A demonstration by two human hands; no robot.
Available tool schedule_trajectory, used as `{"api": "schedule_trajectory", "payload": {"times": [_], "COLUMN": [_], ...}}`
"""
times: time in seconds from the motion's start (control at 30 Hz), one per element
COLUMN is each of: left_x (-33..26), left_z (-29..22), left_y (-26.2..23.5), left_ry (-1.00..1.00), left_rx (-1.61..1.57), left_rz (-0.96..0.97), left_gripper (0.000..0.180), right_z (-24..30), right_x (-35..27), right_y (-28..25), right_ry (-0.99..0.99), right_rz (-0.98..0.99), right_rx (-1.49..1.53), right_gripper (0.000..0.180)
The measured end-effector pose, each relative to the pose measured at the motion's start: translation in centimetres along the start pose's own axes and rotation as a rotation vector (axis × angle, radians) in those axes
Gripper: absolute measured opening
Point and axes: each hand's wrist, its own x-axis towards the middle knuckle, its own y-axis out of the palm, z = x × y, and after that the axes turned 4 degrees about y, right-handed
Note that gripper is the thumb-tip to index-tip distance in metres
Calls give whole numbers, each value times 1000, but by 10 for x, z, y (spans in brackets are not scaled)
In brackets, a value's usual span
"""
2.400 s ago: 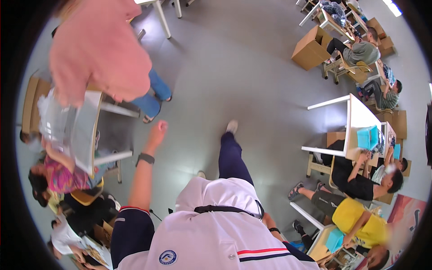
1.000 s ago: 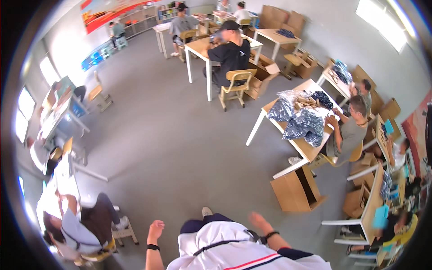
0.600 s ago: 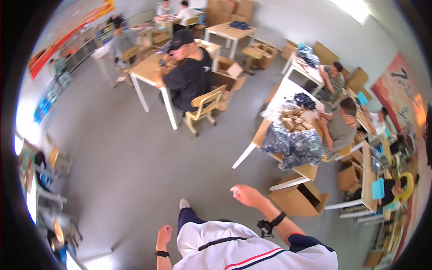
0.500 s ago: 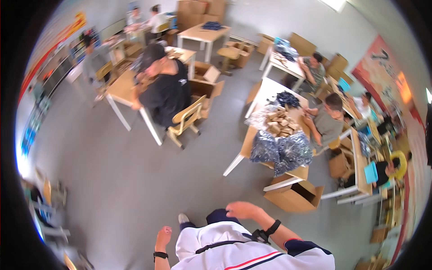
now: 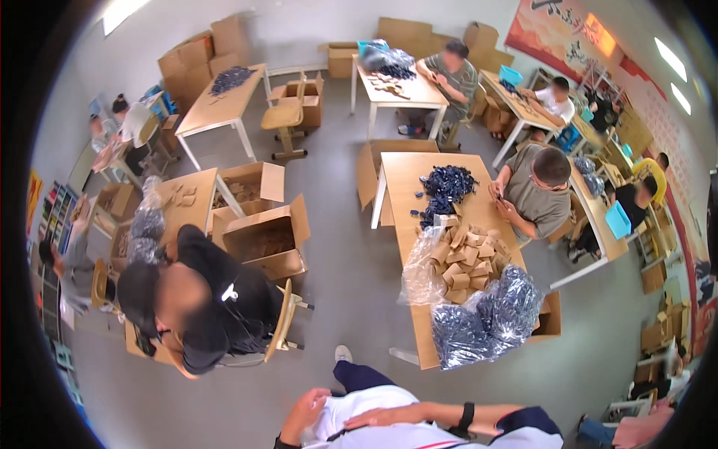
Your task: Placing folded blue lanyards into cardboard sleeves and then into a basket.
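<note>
Our right hand [image 5: 385,414] lies across the front of our white shirt [image 5: 374,396] at the lower edge of the view, palm toward the cloth, fingers nearly straight, with nothing seen in its grasp; we cannot tell whether it presses on the fabric. Our left hand [image 5: 308,408] is at the shirt's left side, fingers loosely bent; we cannot tell how far they close or whether they hold anything. A black band [image 5: 467,416] circles our right wrist. One shoe [image 5: 342,353] shows on the grey floor [image 5: 336,247] ahead of us. Beyond our right hand is a bench [image 5: 402,183] bearing two shiny bags [image 5: 490,322] of dark contents at its near end, then a heap of brown pieces [image 5: 467,258] with a clear bag [image 5: 422,273] on its left, then dark blue pieces [image 5: 449,187] behind. A person in a grey top [image 5: 542,202] sits at its right side, hands together. To our left, a person in black [image 5: 239,299] sits on a chair [image 5: 284,322], with open boxes [image 5: 262,243] just behind.
</note>
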Motion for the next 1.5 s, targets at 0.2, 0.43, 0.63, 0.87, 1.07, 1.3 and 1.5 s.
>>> {"api": "schedule_trajectory", "payload": {"times": [0.2,0.43,0.63,0.87,1.07,1.3,1.5], "left_x": [175,397,573,700,825,942,1050], "left_z": [-76,-123,-198,-264,-329,-356,-329], "left_y": [-108,-201,-288,-375,-452,-545,-649], "left_ry": [31,216,240,370,296,353,427], "left_rx": [-122,-247,-259,-680,-829,-909,-849], "left_rz": [100,150,182,586,424,167,37], "left_gripper": [21,22,25,63,69,70,66], "right_z": [97,186,276,279,336,427,475], "right_x": [49,98,114,135,155,257,400], "right_y": [-158,-361,-534,-758,-959,-1153,-1295], "right_ry": [-13,64,165,120,144,205,251], "right_rz": [-25,-134,-215,-216,-96,144,328], "right_rx": [-2,134,195,214,181,102,19], "right_gripper": [64,71,78,76,76,76,75]}}
